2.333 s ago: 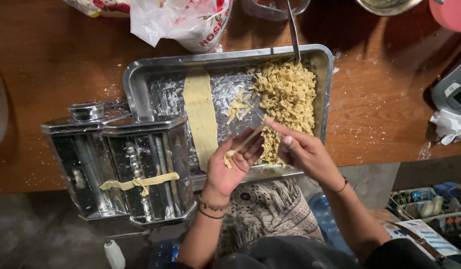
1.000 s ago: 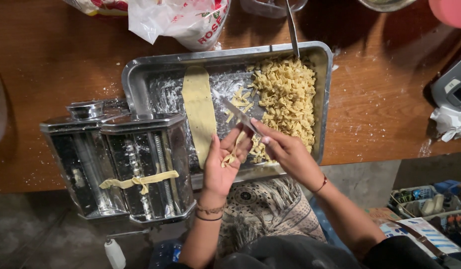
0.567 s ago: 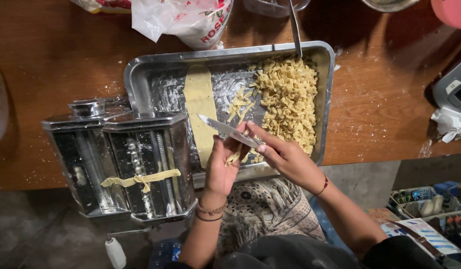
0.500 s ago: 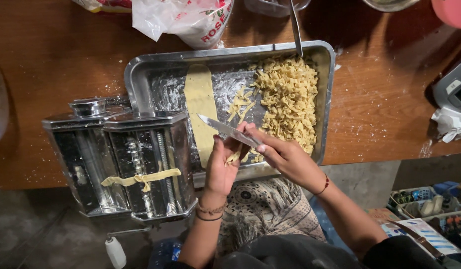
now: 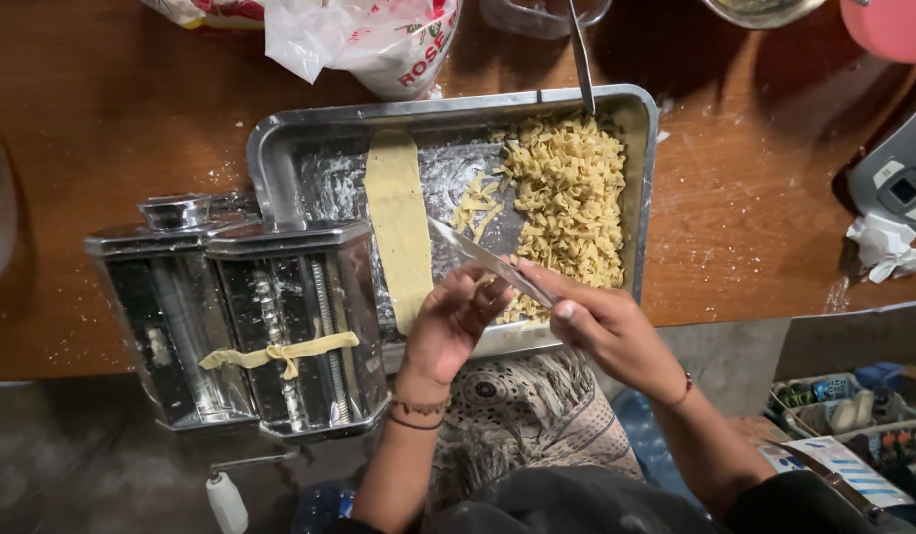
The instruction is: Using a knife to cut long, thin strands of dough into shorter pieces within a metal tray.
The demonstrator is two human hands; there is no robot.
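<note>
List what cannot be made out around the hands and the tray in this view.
- Dough under the left hand: hidden by its fingers, head view.
- Knife handle: covered by the right hand.
- Tray near rim: behind both hands.
- Bowl: cut off by the top edge.

Bare arms, beaded wrist bracelets (image 5: 418,413)

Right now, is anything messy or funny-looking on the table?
Yes. White flour specks are scattered over the brown wooden table right of the flour-dusted steel tray. A strip of yellow dough hangs bunched on the shiny metal pasta machine. The right hand holds a silver knife.
</note>
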